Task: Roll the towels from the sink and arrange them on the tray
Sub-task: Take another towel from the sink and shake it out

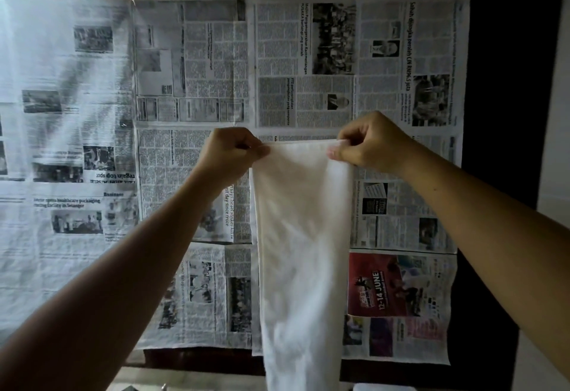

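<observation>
A white towel [303, 236] hangs lengthwise down the middle of the view, stretched flat at its top edge. My left hand [231, 153] pinches the towel's top left corner. My right hand [370, 143] pinches the top right corner. Both arms reach forward from the lower corners. The towel's lower end runs out of view at the bottom edge. No tray or sink is clearly visible.
Sheets of newspaper [191, 66] cover a dark surface [493, 236] behind the towel, with a red advert page [388, 285] at the lower right. A pale strip [185, 381] shows along the bottom edge. A light wall [555, 112] stands at the far right.
</observation>
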